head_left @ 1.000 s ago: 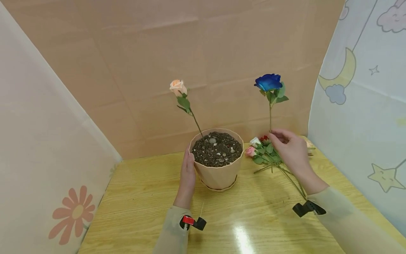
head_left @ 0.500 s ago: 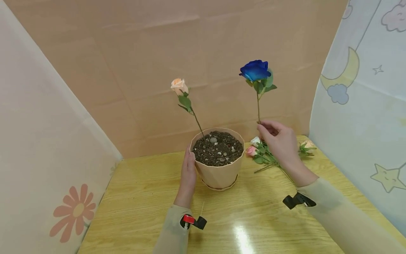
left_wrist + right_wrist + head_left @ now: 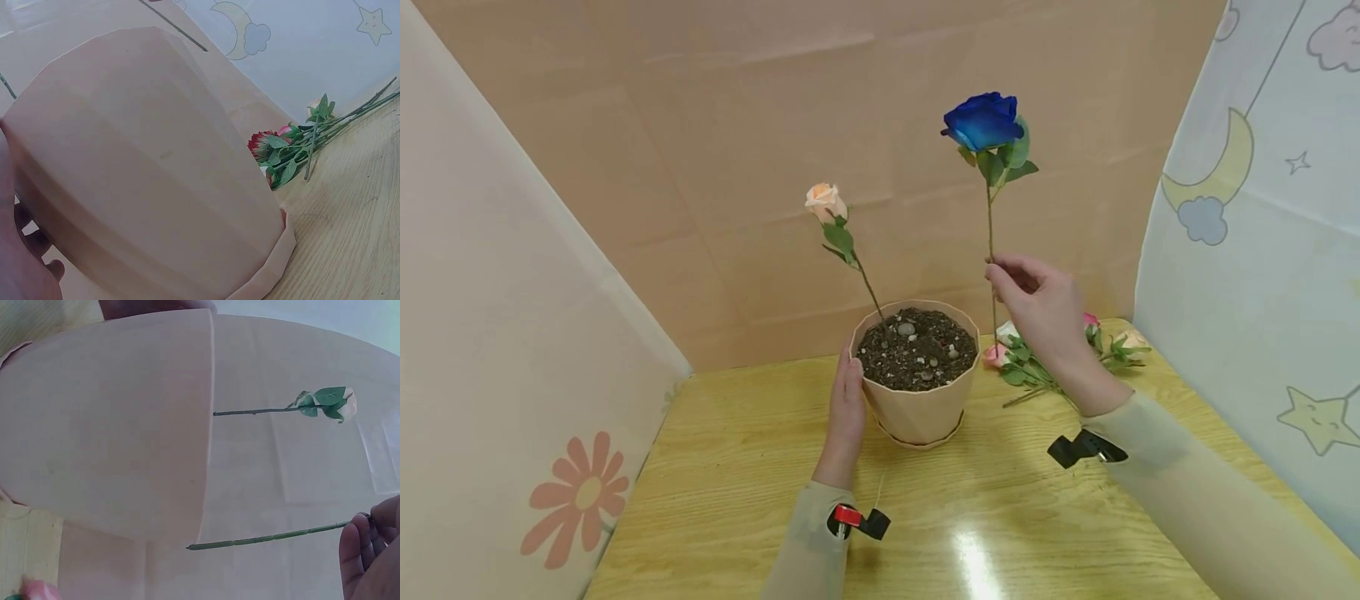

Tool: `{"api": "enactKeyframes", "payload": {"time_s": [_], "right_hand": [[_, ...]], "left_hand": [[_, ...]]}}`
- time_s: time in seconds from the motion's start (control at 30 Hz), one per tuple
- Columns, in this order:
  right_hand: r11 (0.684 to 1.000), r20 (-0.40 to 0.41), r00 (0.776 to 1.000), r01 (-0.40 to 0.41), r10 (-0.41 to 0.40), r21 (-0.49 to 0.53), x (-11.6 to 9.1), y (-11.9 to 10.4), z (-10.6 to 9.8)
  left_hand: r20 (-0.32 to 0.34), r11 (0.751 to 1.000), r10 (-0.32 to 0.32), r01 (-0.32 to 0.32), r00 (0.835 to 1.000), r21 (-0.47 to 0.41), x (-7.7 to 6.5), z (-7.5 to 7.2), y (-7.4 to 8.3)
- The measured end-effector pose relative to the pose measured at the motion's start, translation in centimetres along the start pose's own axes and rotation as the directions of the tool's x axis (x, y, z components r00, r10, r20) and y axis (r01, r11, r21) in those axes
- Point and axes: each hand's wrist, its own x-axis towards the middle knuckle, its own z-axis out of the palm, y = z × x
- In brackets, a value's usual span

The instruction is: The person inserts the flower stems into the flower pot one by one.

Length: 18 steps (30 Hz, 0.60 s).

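Note:
A blue rose on a long stem stands nearly upright between the thumb and fingers of my right hand. Its bare lower stem reaches down below the fingers, the tip close beside the pot's rim in the right wrist view. My left hand rests along the left side of a beige flowerpot, thumb near the rim. Dark soil with small pebbles fills the pot. A peach rose is stuck in the soil at the back left, leaning left.
Several more roses, pink and white among them, lie on the wooden table right of the pot; a red bloom shows in the left wrist view. A beige cloth hangs behind, with patterned white cloths at both sides.
My right hand has lifted the blue rose up and to the left, off the lying roses and toward the pot. The left hand and the pot have stayed in place.

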Motion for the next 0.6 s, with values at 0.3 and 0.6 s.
{"api": "enactKeyframes", "payload": {"time_s": [0.3,0.6], "right_hand": [[0.997,-0.008,1.0,0.02,-0.019,0.08,0.9,-1.5,1.9],[0.991,0.013,1.0,0.023,-0.025,0.131,1.6,-1.2,4.0]], "left_hand": [[-0.005,1.0,0.028,-0.028,1.0,0.007,0.4,0.0,-0.3],[-0.005,0.999,0.037,-0.037,0.999,-0.006,0.3,0.1,-0.3]]}}
